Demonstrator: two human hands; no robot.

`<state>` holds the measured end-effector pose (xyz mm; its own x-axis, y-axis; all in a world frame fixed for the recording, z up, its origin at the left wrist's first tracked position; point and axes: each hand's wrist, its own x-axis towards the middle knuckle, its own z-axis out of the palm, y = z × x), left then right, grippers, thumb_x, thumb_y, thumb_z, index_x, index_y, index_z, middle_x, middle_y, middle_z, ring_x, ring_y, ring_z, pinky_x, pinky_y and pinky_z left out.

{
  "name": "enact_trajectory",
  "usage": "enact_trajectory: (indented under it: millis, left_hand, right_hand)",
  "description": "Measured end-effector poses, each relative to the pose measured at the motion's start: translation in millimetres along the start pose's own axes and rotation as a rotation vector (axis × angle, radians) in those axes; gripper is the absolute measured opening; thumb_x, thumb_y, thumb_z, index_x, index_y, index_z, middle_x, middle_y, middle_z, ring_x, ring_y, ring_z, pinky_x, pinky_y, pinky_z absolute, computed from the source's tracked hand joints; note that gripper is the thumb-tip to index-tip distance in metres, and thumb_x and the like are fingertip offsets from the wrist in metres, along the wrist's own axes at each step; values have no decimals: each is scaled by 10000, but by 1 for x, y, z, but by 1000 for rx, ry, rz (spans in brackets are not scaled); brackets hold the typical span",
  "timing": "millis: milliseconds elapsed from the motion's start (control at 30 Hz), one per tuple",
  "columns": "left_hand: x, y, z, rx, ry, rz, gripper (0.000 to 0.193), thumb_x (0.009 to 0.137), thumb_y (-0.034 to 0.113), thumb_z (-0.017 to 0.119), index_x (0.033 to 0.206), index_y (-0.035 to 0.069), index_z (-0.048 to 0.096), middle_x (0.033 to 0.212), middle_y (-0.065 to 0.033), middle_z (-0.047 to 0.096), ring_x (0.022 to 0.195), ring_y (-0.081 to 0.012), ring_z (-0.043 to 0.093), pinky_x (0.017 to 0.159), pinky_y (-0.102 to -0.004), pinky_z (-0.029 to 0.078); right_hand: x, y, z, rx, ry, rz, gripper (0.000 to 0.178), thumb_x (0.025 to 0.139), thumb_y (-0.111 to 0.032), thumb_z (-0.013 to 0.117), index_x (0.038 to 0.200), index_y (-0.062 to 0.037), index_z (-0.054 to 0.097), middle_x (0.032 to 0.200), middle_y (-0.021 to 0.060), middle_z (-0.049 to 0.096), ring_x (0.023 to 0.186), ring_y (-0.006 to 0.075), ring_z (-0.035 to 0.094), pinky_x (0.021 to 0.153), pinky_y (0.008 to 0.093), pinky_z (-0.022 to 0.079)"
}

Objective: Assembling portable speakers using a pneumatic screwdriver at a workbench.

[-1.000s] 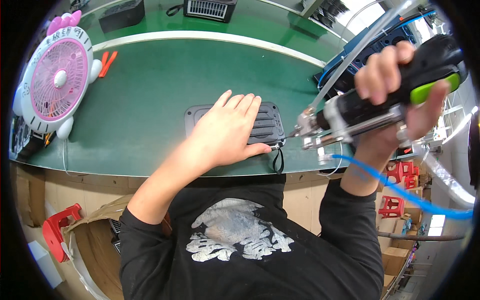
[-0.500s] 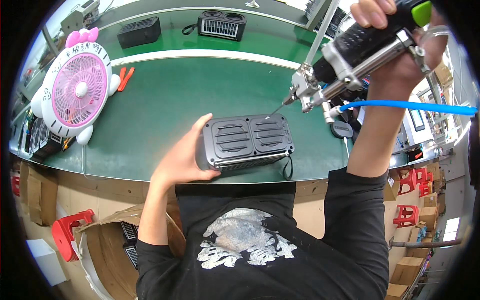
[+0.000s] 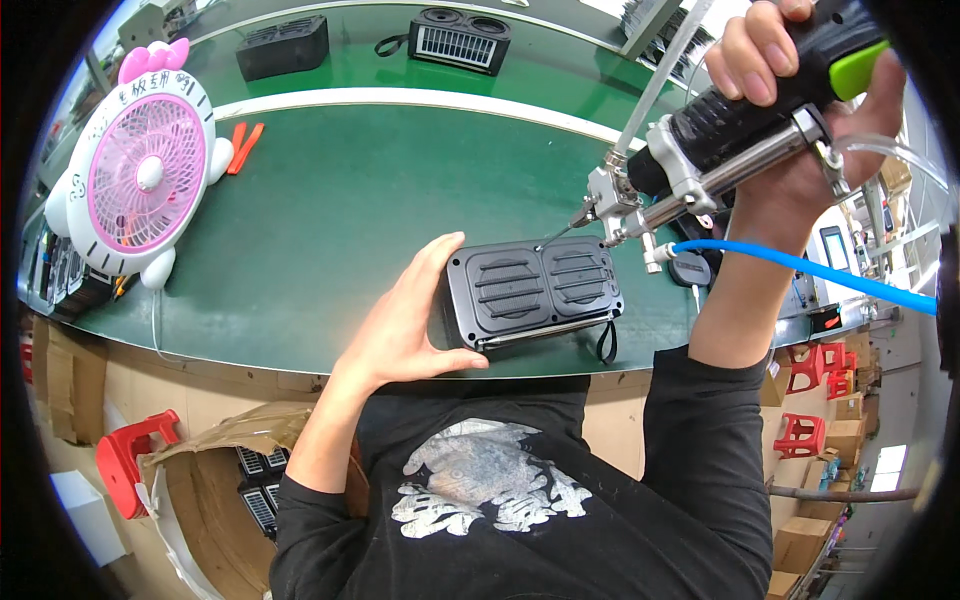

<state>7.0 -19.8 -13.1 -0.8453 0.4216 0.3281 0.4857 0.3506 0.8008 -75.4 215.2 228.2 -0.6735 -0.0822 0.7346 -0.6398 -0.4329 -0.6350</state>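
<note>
A black twin-cone speaker [image 3: 535, 285] lies on the green bench near its front edge, grille side up, a wrist strap at its right end. My left hand [image 3: 405, 325] grips its left end, thumb at the near side and fingers at the far side. Up at the right, my right hand [image 3: 800, 110] is wrapped round a black and green electric screwdriver [image 3: 715, 125]. A metal clamp and a blue air hose [image 3: 800, 258] are attached to it. Its thin bit meets the speaker's far edge, at the middle between the two grilles.
A pink and white fan [image 3: 150, 175] stands on the left, with orange tweezers-like pieces [image 3: 245, 148] beside it. Two more speakers sit on the back shelf, one black [image 3: 283, 48], one with a solar panel [image 3: 458, 42]. Below left is an open carton [image 3: 205, 490] holding several speakers.
My left hand has slid the speaker to the right. The screwdriver bit now meets the middle of its far edge, where before it pointed at the right half.
</note>
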Motion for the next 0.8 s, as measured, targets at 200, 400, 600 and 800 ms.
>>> enact_trajectory:
  millis: [200, 400, 600, 800]
  left_hand:
    - [0, -9, 3, 19, 18, 99, 1111, 638, 408, 942, 1520, 42, 373, 1531, -207, 445, 1434, -396, 423, 1178, -473, 378]
    - [-1, -6, 1, 33, 0, 65, 1139, 596, 363, 958, 1525, 45, 382, 1539, -181, 466, 1424, -371, 455, 1182, -458, 384]
    - [-2, -5, 0, -49, -29, 26, 1065, 676, 385, 923, 1536, 97, 364, 1539, -163, 455, 1424, -373, 445, 1143, -451, 440]
    - [-4, -9, 4, -13, -28, 31, 1072, 680, 399, 916, 1544, 114, 349, 1545, -156, 447, 1419, -370, 449, 1119, -462, 463]
  right_hand:
    - [2, -3, -13, 54, -213, 153, 624, 947, -685, 551, 1044, -69, 520, 711, 27, 528, 561, 154, 551, 554, 292, 448]
    - [-4, 11, -21, 69, -359, 308, 652, 917, -680, 608, 1087, -64, 479, 790, 28, 503, 649, 143, 537, 640, 295, 419]
    - [-14, 18, -24, 70, -407, 384, 596, 926, -599, 634, 1090, -49, 472, 813, 32, 501, 682, 143, 543, 673, 305, 409]
    - [-14, 22, -29, 79, -375, 379, 498, 956, -506, 610, 1066, -35, 490, 794, 31, 505, 670, 140, 533, 667, 320, 401]
